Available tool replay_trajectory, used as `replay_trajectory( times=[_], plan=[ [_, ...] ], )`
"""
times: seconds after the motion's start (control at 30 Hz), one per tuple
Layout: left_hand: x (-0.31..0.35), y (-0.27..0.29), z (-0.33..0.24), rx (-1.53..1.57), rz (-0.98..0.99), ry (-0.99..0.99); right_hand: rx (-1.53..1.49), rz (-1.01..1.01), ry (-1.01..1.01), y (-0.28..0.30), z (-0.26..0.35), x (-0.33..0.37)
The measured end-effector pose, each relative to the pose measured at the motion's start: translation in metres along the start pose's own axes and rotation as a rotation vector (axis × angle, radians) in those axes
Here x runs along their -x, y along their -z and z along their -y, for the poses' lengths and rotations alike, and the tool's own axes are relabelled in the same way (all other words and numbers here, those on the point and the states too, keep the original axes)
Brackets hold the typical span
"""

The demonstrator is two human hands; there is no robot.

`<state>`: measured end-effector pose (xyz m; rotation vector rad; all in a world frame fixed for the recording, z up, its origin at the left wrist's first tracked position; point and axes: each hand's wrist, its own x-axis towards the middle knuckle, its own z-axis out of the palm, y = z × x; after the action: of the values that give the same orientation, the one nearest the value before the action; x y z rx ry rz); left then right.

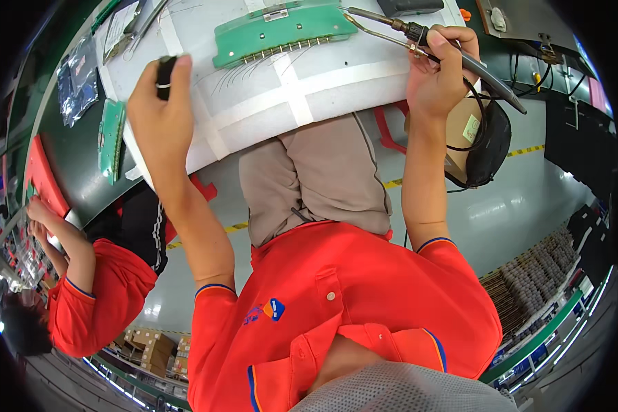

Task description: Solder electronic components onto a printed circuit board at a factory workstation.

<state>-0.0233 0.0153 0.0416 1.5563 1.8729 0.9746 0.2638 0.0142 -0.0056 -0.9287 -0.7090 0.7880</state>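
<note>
My right hand (438, 72) grips a soldering iron (470, 63) with a black handle, a cable and a thin bent metal tube beside its shaft. Its tip is at the right end of a curved green circuit board (281, 34). Along the board's near edge runs a row of metal pins, with fine dark wires fanning out toward me. My left hand (159, 113), raised left of the board, pinches a small black cylinder (163, 77) with a pale ring between thumb and fingers. What it belongs to I cannot make out.
Under the board lies a white foam pad (254, 103) crossed by tape strips. To its left are a second green board (111, 141) and a plastic bag (77, 82). A co-worker in a red shirt (103, 295) sits at left. A black bag (494, 147) hangs at right.
</note>
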Motion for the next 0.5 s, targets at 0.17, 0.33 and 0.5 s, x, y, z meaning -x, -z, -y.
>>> replay_trajectory(
  times=[0.17,0.33,0.5],
  plan=[
    [-0.007,-0.014,-0.010,-0.271,0.171,0.068,-0.063,0.063,-0.021,0.007,-0.004,-0.004],
    [-0.018,-0.011,0.002,-0.197,0.247,0.023,-0.081,0.080,0.013,0.009,-0.004,-0.004],
    [-0.012,-0.015,0.004,-0.218,0.160,-0.055,-0.104,0.071,-0.001,0.006,-0.004,-0.001]
  ],
)
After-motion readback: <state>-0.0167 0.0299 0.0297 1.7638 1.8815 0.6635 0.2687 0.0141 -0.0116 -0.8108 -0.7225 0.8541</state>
